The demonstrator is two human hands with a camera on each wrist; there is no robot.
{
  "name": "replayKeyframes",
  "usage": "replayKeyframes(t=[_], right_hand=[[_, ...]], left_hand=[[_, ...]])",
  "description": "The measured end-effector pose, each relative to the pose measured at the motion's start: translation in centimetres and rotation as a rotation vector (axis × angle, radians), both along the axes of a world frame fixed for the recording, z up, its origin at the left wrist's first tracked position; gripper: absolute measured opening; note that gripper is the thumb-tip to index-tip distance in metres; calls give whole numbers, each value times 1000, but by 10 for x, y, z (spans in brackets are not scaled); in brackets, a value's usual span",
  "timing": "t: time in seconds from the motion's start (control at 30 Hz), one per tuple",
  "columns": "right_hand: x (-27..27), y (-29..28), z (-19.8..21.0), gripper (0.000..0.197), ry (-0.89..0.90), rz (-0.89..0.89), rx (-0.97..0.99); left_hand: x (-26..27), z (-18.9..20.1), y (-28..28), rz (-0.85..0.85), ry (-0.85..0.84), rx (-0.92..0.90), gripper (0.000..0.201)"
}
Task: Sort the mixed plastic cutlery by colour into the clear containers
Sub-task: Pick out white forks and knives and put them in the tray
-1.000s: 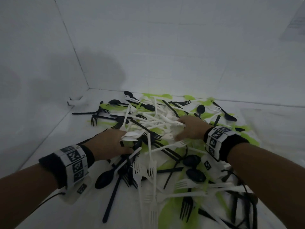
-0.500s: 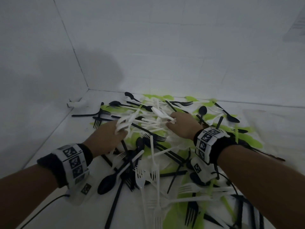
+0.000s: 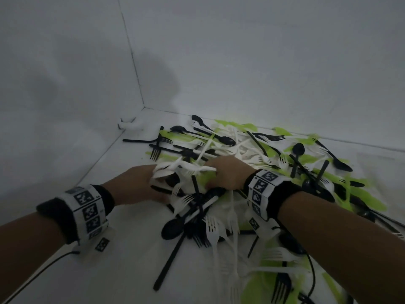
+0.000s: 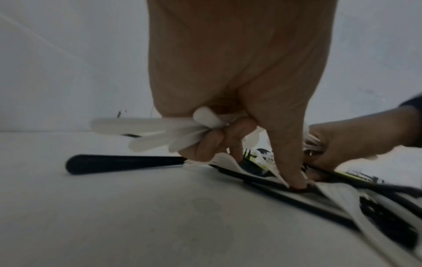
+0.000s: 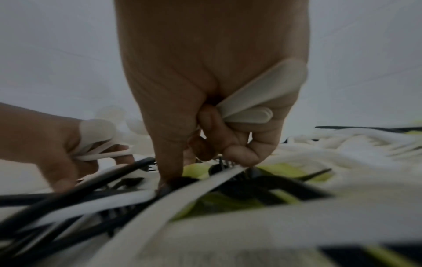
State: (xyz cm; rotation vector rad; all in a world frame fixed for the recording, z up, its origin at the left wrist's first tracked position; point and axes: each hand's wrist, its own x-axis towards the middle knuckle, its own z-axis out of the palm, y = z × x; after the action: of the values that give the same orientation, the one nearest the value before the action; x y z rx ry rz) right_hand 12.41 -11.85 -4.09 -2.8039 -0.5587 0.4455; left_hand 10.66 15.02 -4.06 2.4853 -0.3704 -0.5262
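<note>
A mixed heap of black, white and lime-green plastic cutlery (image 3: 252, 163) covers the white surface. My left hand (image 3: 140, 185) grips a bunch of white cutlery (image 3: 175, 168) at the heap's near-left edge; the white handles (image 4: 146, 133) stick out of its fist, and its thumb (image 4: 290, 162) presses down on the pile. My right hand (image 3: 228, 174) is just to the right of it and holds several white handles (image 5: 258, 97) in curled fingers while its fingertips (image 5: 237, 155) touch a white piece (image 5: 205, 180) in the heap. No clear containers are in view.
White walls meet in a corner at the back left (image 3: 142, 106). A small white object (image 3: 129, 126) lies by that corner. A long black handle (image 3: 171, 260) and a black spoon (image 3: 173, 227) lie at the heap's near edge. Bare white surface (image 3: 109, 270) lies near left.
Both hands have drawn closer together at the heap's near-left side. The left hand's white bunch has grown, and the right hand has moved left and nearer with its white pieces.
</note>
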Motion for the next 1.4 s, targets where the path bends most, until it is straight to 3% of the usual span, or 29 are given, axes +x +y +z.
replayKeyframes(t=[0.13, 0.23, 0.3, 0.43, 0.63, 0.8, 0.97, 1.17, 1.23, 1.27, 1.3, 1.37, 1.4], right_hand=[[10, -17, 3, 36, -66, -152, -9], [9, -26, 1, 21, -98, -241, 35], [4, -25, 4, 30, -101, -349, 145], [-6, -13, 14, 42, -45, -530, 455], [-17, -4, 24, 27, -37, -599, 689], [-33, -21, 28, 50, -15, -637, 575], [-50, -38, 25, 36, -123, -740, 548], [-74, -52, 21, 23, -161, -858, 775], [-85, -58, 23, 17, -118, -900, 891], [-90, -61, 23, 18, -91, -909, 947], [-96, -65, 23, 33, -76, -918, 977], [-106, -71, 24, 56, -83, -917, 998], [-110, -74, 25, 56, -108, -923, 997]], left_hand=[[0, -3, 5, 9, -90, -15, 45], [-1, -3, 1, 57, -165, -52, 33], [0, -2, -5, 107, -160, -129, 34], [5, 3, -18, 182, -86, -357, 14], [14, 6, -35, 246, 109, -568, 11], [13, 9, -60, 246, 177, -677, 18], [4, 7, -90, 123, 260, -721, 25], [-12, 11, -135, 81, 406, -851, 9], [-17, 13, -152, 56, 435, -875, 17], [-19, 13, -160, 44, 434, -876, 24], [-20, 13, -169, 31, 432, -879, 30], [-26, 14, -185, 7, 420, -887, 30], [-30, 15, -193, -17, 408, -895, 26]])
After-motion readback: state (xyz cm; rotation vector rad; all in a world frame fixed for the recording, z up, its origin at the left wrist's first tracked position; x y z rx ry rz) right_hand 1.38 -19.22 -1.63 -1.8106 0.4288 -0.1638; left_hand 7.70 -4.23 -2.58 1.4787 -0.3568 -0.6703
